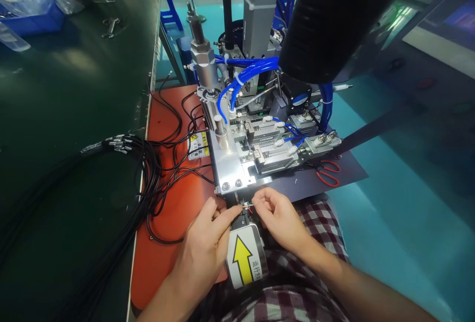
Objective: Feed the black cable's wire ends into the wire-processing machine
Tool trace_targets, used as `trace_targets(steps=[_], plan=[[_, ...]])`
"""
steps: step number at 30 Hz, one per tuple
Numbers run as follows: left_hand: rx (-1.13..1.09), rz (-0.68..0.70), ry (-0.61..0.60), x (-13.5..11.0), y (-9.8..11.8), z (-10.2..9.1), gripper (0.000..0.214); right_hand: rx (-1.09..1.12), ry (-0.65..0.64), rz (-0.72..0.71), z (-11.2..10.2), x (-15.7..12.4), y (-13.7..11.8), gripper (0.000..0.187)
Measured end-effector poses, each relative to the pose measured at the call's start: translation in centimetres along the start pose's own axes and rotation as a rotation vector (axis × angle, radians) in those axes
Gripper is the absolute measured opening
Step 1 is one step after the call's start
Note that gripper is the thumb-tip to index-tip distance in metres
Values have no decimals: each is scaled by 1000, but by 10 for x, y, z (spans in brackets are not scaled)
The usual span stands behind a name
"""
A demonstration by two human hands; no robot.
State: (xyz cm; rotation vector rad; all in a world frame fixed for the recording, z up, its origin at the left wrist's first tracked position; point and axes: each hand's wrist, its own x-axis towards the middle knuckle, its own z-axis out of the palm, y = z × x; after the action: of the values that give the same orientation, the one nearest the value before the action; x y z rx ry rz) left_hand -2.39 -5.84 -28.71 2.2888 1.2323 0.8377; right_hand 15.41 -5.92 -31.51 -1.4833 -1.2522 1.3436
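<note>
My left hand (208, 243) is closed in a pinch on a black cable end (239, 209) at the front edge of a metal machine (237, 163). My right hand (276, 213) pinches the thin coloured wires (248, 206) that stick out of that cable end. Both hands meet just below the machine's steel base plate, above a label with a yellow arrow (243, 257). A bundle of black cables (122, 198) lies to the left of my left hand.
The machine carries blue air hoses (241, 77) and clamps. It stands on an orange mat (174, 203). Red-handled scissors (328, 171) lie at the right. A dark green bench (67, 94) with a blue bin (31, 18) lies to the left.
</note>
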Motion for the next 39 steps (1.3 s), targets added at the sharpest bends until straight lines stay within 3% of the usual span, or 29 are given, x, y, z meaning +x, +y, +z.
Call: trace_targets(steps=[7,16,23,27,30,35,39], plan=[[1,-25,-19,-1,0,0,31,-135,66,-108,3,-3,-20,12],[5,-22,-19,-1,0,-2,31,-230,70,-207,4,1,-13,11],[1,-32,-31,-1,-2,-1,30,195,-14,110,3,6,-13,13],[-48,-69,-39,0,0,-1,29,244,-84,183,0,9,-5,18],[-95,-76,-29,2,2,-3,26,249,-61,192,-2,4,-1,23],[-75,-97,-29,2,3,-4,25,81,11,87,2,-15,-4,17],[-40,-110,-47,1,2,-4,25,-286,76,-157,3,-20,-8,15]])
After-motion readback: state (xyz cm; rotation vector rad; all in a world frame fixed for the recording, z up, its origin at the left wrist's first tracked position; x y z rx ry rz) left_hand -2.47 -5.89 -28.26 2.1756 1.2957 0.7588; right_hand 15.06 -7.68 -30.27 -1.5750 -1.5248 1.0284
